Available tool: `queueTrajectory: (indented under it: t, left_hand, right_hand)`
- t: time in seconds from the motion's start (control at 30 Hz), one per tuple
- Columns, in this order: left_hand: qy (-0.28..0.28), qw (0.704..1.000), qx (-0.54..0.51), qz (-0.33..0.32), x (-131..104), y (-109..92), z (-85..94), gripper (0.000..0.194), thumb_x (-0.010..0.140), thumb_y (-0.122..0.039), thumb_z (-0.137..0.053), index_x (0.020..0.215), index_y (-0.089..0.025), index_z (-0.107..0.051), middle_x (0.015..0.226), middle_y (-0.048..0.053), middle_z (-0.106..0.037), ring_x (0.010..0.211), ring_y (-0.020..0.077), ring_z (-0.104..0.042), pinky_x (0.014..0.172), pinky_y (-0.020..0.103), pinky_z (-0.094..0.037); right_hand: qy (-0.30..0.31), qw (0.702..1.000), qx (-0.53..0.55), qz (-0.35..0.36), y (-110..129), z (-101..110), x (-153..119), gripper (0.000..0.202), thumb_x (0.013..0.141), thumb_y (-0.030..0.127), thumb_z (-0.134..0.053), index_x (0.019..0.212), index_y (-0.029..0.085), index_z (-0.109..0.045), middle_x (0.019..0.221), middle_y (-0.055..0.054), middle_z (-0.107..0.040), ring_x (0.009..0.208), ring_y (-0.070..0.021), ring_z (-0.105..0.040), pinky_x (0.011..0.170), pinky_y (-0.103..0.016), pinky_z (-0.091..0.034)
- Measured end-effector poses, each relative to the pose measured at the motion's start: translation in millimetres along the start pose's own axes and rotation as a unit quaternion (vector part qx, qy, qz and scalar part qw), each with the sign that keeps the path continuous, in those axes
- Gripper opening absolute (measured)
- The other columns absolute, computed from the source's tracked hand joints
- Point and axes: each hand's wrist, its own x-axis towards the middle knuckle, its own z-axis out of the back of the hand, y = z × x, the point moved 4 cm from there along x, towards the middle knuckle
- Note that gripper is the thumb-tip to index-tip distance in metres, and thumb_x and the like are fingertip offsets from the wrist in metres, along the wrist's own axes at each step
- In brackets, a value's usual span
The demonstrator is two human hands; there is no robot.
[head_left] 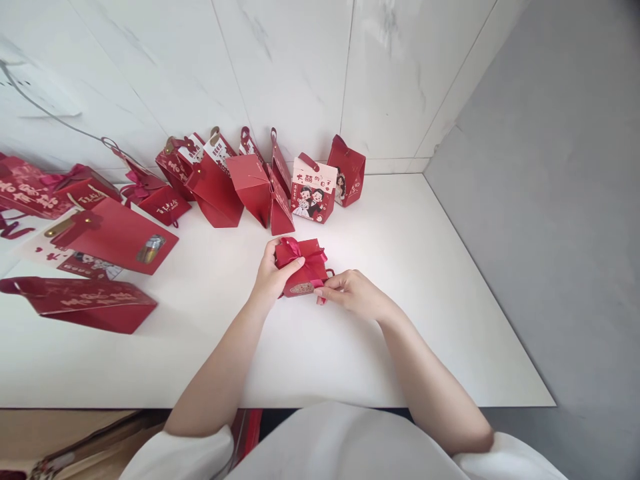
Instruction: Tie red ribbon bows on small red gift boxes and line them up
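A small red gift box (301,289), tied on top with a red ribbon bow (303,257), is between my hands over the middle of the white table. My left hand (273,275) grips the box from its left side, its thumb lying across the top by the bow. At the box's front right corner, the fingers of my right hand (350,291) are pinched together on a ribbon end (320,297) that hangs there. The box's underside is hidden.
Several red gift boxes with handles stand along the marble wall, among them a cartoon-couple box (314,193) and a dark red box (347,173). More lie at left, including a windowed box (120,233). The white table (430,267) ends at right beside a grey surface.
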Motion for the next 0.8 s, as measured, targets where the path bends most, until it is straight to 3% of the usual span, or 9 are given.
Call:
queueTrajectory:
  t: [0.43,0.7,0.8]
  left_hand:
    - [0.011,1.000,-0.009,0.016,0.2,0.6,0.7,0.063,0.068,-0.037,-0.081,0.121,-0.024,-0.051,0.106,0.004,-0.069,0.094,0.0230,-0.069,0.082,0.038,-0.060]
    - [0.007,1.000,-0.002,0.013,-0.4,-0.5,-0.1,0.063,0.067,-0.038,-0.082,0.121,-0.024,-0.052,0.107,0.004,-0.069,0.095,0.0235,-0.069,0.082,0.038,-0.060]
    - [-0.005,1.000,-0.022,0.008,1.3,0.3,1.9,0.056,0.070,-0.042,-0.080,0.116,-0.024,-0.055,0.105,0.004,-0.069,0.091,0.0217,-0.069,0.077,0.034,-0.059]
  right_hand:
    - [0.046,0.999,0.001,0.022,4.5,5.9,-3.3,0.035,0.088,0.049,-0.060,0.075,0.020,-0.077,0.073,-0.002,-0.069,0.068,-0.0158,-0.057,0.062,-0.028,-0.042]
    - [0.064,0.998,0.018,-0.004,0.5,9.0,-3.5,0.042,0.086,0.057,-0.060,0.071,0.020,-0.073,0.071,-0.001,-0.066,0.067,-0.0153,-0.056,0.063,-0.028,-0.042]
    - [0.037,0.998,0.038,-0.020,-1.2,13.8,-3.3,0.051,0.089,0.061,-0.054,0.063,0.018,-0.064,0.064,0.000,-0.060,0.062,-0.0133,-0.051,0.065,-0.028,-0.041]
